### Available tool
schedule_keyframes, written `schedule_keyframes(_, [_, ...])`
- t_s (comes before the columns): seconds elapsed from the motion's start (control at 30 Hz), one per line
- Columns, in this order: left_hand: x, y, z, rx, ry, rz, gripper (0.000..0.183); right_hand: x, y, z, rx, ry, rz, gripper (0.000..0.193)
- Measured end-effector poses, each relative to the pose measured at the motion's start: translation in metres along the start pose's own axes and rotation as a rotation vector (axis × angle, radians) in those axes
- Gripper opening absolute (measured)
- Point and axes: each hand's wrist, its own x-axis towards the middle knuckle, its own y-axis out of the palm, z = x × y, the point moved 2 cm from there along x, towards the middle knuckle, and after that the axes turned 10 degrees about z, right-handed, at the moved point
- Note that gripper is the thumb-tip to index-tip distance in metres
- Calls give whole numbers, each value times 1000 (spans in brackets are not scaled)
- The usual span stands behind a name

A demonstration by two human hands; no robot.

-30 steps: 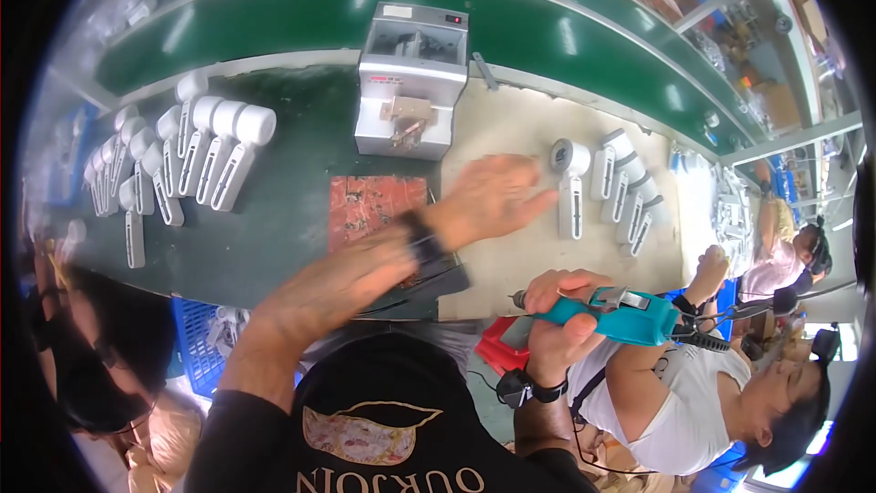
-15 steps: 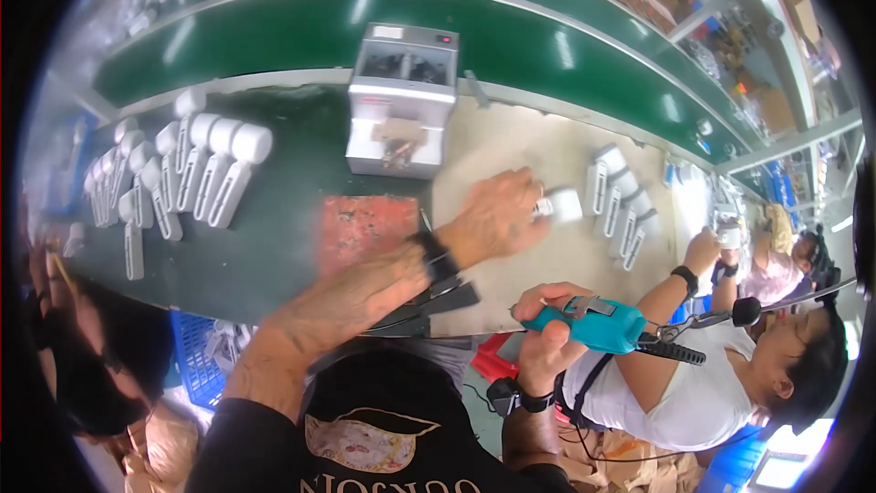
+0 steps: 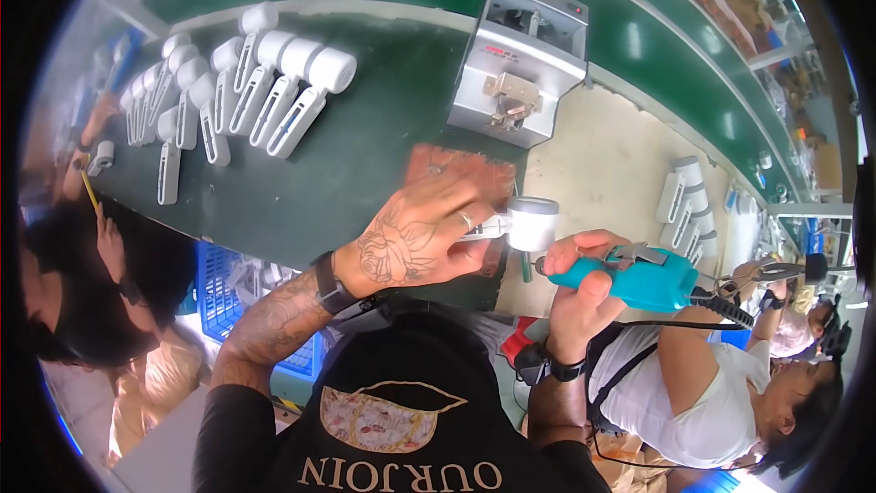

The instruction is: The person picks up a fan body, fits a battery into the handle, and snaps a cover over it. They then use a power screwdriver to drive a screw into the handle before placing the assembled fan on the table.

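Observation:
My left hand (image 3: 415,242), tattooed and with a ring on one finger, is closed round the slim handle of a white handheld device with a cylindrical head (image 3: 532,225). The handle is mostly hidden by the fingers. My right hand (image 3: 584,297) grips a teal electric screwdriver (image 3: 630,276), which lies nearly level with its tip toward the left. That tip is close to the lower side of the device's head; I cannot tell whether they touch. Beneath the left fingers a worn red mat (image 3: 433,162) lies on the green work surface.
Several similar white devices (image 3: 301,100) stand in rows at the far left; more white devices (image 3: 684,205) lie on the beige board (image 3: 611,160) at right. A grey machine (image 3: 525,50) stands at the back. A co-worker (image 3: 693,374) sits at right, another person (image 3: 109,292) at left. A blue crate (image 3: 214,288) is below the table edge.
My left hand has come back from the beige board toward the red mat, bringing a white device with it. The right hand still holds the screwdriver. The view has turned, shifting the scene.

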Motion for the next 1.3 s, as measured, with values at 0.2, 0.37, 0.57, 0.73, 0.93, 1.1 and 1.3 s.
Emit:
schedule_keyframes(0.2, [-9,7,3,20,-10,17,33,-5,11,9,44,-15,27,75])
schedule_keyframes(0.37, [-9,8,4,7,-36,80,36,-4,17,16,27,-21,31,77])
schedule_keyframes(0.57, [-5,5,4,-94,-50,126,31,-3,-3,12,-67,-124,-22,70])
schedule_keyframes(0.73, [-1,6,-7,-300,-231,63,20,-7,-22,14,-237,-92,-90,59])
schedule_keyframes(0.93, [-6,38,-27,-1489,-682,27,42,-9,-43,-6,-711,-127,-110,65])
schedule_keyframes(1.1, [-15,63,-49,-1544,-648,-8,38,-29,-14,20,-688,129,230,78])
schedule_keyframes(1.3, [-32,63,-76,-1342,-385,-46,46,-46,3,22,-725,-55,258,78])
